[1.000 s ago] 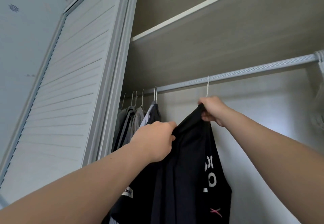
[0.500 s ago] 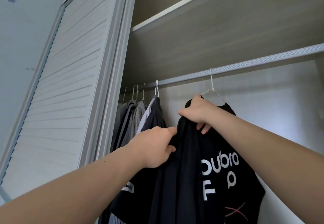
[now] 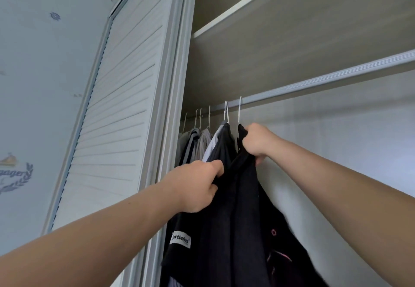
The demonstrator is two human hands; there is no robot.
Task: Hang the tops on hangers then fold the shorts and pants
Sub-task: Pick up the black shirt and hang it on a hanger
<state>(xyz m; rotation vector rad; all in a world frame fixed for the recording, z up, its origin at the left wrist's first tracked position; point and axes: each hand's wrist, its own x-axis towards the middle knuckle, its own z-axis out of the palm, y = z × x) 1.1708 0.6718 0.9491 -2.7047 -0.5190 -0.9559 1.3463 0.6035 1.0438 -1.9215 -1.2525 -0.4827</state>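
As top (image 3: 244,188) hangs, left hand (image 3: 197,188) and right hand (image 3: 256,141) fingers (image 3: 260,160) enclose it

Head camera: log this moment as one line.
step: hanging top | left hand: grips black top | right hand: grips top below hanger hook | hook: over rail, beside hung clothes

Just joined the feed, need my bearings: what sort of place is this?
Most likely a home wardrobe: a hanging rail under a shelf, clothes on hangers along it, and a louvred door on the left.
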